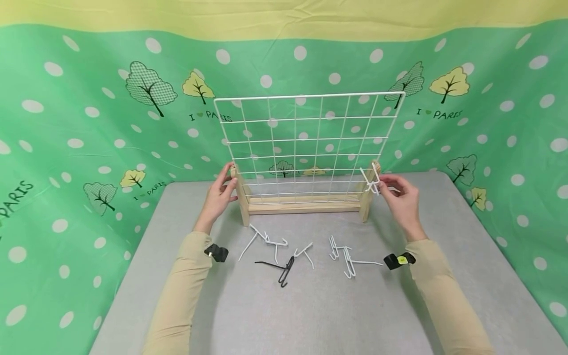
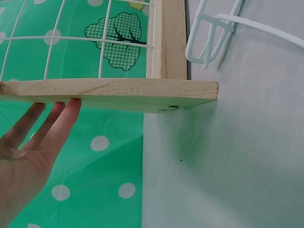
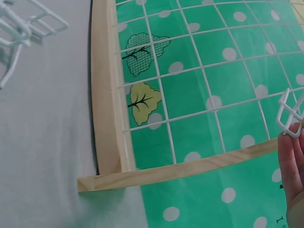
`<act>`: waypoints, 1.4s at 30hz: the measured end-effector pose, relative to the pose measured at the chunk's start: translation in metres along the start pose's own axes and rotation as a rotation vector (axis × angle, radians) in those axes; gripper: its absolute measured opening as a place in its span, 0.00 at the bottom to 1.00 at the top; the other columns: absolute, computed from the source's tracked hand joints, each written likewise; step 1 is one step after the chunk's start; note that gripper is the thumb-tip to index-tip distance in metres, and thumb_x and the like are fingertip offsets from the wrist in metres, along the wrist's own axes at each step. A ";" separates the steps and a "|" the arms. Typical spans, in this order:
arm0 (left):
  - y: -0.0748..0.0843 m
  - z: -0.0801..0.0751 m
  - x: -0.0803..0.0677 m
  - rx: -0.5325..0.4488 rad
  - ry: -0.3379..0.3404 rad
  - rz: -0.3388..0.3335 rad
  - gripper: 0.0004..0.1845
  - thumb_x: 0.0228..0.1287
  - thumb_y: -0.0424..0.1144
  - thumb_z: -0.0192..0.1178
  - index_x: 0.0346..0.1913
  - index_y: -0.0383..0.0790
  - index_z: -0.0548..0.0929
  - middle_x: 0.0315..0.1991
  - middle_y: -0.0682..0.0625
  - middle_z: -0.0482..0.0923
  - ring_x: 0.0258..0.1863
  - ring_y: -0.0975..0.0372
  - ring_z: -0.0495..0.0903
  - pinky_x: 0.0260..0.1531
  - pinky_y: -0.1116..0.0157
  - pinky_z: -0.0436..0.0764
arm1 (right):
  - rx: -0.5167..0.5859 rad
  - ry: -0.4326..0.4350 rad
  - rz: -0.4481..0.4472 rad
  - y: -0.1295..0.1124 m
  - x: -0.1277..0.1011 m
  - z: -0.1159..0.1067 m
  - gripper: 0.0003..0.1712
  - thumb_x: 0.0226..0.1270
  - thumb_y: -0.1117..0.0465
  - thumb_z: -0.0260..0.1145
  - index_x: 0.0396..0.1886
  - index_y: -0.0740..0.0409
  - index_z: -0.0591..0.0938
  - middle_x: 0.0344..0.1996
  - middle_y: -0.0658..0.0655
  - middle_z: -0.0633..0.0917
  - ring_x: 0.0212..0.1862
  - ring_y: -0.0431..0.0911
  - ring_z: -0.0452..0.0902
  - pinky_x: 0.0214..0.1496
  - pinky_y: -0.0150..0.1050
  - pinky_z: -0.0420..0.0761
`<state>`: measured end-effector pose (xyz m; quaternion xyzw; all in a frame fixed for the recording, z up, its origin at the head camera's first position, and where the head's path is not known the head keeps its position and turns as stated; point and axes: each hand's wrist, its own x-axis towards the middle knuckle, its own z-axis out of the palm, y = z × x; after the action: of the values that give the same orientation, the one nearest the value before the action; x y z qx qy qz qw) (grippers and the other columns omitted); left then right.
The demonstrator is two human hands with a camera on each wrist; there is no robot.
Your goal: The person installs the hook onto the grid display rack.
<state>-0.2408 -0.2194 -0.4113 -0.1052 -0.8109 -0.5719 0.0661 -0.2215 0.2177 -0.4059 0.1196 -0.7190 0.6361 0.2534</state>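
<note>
Pinching a white wire hook (image 1: 371,181) at the grid rack's (image 1: 306,148) right post, the right hand (image 1: 401,197) sat at 3 o'clock. The left hand (image 1: 220,195), fingers straight, touched the left post at 9 o'clock. Spare hooks (image 1: 306,254) lay on the surface (image 1: 310,305) toward 6 o'clock.

White wire grid (image 1: 306,148), pale wood frame (image 1: 303,207), grey table (image 1: 310,305), green polka-dot backdrop (image 1: 88,123).

- White wire grid panel (image 1: 306,148) stands upright in its pale wooden base (image 1: 303,206), table's 12 o'clock.
- White wire hook (image 1: 371,180) pinched at the panel's 4 o'clock corner.
</note>
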 end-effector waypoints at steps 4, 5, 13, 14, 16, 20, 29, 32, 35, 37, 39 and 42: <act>0.001 0.000 -0.001 -0.002 -0.001 0.002 0.29 0.76 0.36 0.47 0.76 0.42 0.55 0.63 0.25 0.62 0.55 0.35 0.72 0.44 0.44 0.81 | 0.005 0.006 -0.018 -0.004 0.004 0.001 0.10 0.60 0.81 0.60 0.41 0.84 0.77 0.32 0.54 0.84 0.32 0.37 0.80 0.34 0.23 0.81; 0.001 -0.001 -0.001 -0.002 -0.001 0.003 0.29 0.76 0.36 0.47 0.76 0.42 0.55 0.63 0.25 0.62 0.55 0.35 0.72 0.44 0.43 0.81 | 0.014 0.009 -0.022 -0.006 0.006 0.002 0.10 0.60 0.81 0.60 0.41 0.85 0.77 0.32 0.54 0.84 0.32 0.38 0.81 0.34 0.23 0.82; 0.002 -0.001 -0.001 0.002 -0.001 -0.002 0.29 0.76 0.36 0.47 0.76 0.42 0.54 0.63 0.26 0.62 0.55 0.35 0.72 0.45 0.44 0.81 | 0.013 0.029 -0.056 -0.017 0.015 0.006 0.10 0.61 0.81 0.59 0.42 0.85 0.76 0.34 0.56 0.84 0.35 0.38 0.81 0.37 0.25 0.83; 0.002 -0.002 0.000 0.003 -0.001 -0.003 0.29 0.76 0.36 0.47 0.76 0.42 0.54 0.63 0.26 0.62 0.55 0.35 0.72 0.45 0.44 0.81 | 0.010 0.032 -0.057 -0.018 0.016 0.006 0.10 0.62 0.81 0.59 0.42 0.85 0.76 0.34 0.60 0.83 0.35 0.38 0.81 0.37 0.25 0.83; 0.001 -0.002 0.000 0.000 -0.001 -0.009 0.29 0.77 0.36 0.47 0.76 0.43 0.54 0.63 0.26 0.62 0.55 0.36 0.72 0.45 0.44 0.81 | 0.020 0.044 -0.058 -0.019 0.018 0.006 0.10 0.62 0.80 0.59 0.42 0.86 0.75 0.35 0.66 0.82 0.35 0.38 0.81 0.38 0.26 0.83; -0.001 -0.002 0.002 -0.011 -0.003 -0.008 0.29 0.77 0.35 0.46 0.76 0.41 0.53 0.63 0.26 0.62 0.56 0.35 0.71 0.45 0.44 0.81 | 0.034 0.064 -0.064 -0.011 0.025 0.005 0.10 0.63 0.80 0.59 0.43 0.85 0.75 0.35 0.64 0.83 0.36 0.39 0.81 0.39 0.27 0.83; -0.034 -0.002 0.011 -0.007 0.024 -0.010 0.30 0.76 0.41 0.48 0.76 0.54 0.54 0.64 0.30 0.63 0.54 0.37 0.73 0.42 0.50 0.84 | 0.008 0.089 -0.107 -0.006 0.038 0.006 0.10 0.65 0.75 0.61 0.43 0.80 0.78 0.37 0.60 0.83 0.36 0.38 0.81 0.38 0.27 0.83; -0.035 -0.001 0.011 0.001 0.031 0.003 0.30 0.76 0.42 0.49 0.76 0.54 0.55 0.64 0.29 0.64 0.53 0.36 0.74 0.40 0.51 0.85 | -0.005 0.090 -0.118 -0.009 0.040 0.006 0.10 0.65 0.75 0.61 0.43 0.79 0.79 0.37 0.62 0.83 0.37 0.38 0.81 0.37 0.27 0.83; -0.029 -0.001 0.010 -0.009 0.020 -0.001 0.30 0.76 0.40 0.49 0.76 0.52 0.54 0.64 0.27 0.63 0.53 0.34 0.73 0.41 0.49 0.84 | -0.017 0.089 -0.126 -0.020 0.041 0.009 0.10 0.65 0.76 0.61 0.43 0.80 0.79 0.36 0.57 0.84 0.37 0.40 0.81 0.37 0.27 0.83; -0.020 -0.001 0.007 -0.015 0.012 -0.008 0.30 0.76 0.39 0.48 0.76 0.49 0.54 0.63 0.26 0.63 0.53 0.33 0.73 0.42 0.46 0.83 | -0.007 0.085 -0.134 -0.030 0.040 0.012 0.10 0.64 0.76 0.60 0.43 0.80 0.78 0.35 0.52 0.84 0.36 0.41 0.81 0.37 0.27 0.83; -0.019 -0.001 0.007 -0.019 0.007 -0.023 0.30 0.77 0.38 0.47 0.77 0.49 0.53 0.64 0.26 0.62 0.54 0.33 0.72 0.43 0.46 0.82 | 0.004 0.080 -0.144 -0.039 0.040 0.014 0.09 0.64 0.76 0.60 0.43 0.80 0.78 0.34 0.50 0.83 0.36 0.42 0.81 0.38 0.27 0.83; -0.024 -0.001 0.008 -0.007 0.013 -0.025 0.30 0.77 0.40 0.47 0.77 0.52 0.53 0.64 0.28 0.62 0.54 0.35 0.72 0.42 0.49 0.83 | 0.034 0.081 -0.151 -0.045 0.042 0.016 0.09 0.64 0.76 0.60 0.42 0.79 0.79 0.34 0.48 0.84 0.36 0.42 0.81 0.38 0.27 0.83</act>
<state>-0.2543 -0.2274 -0.4316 -0.0915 -0.8096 -0.5763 0.0637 -0.2387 0.2011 -0.3469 0.1522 -0.6862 0.6314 0.3274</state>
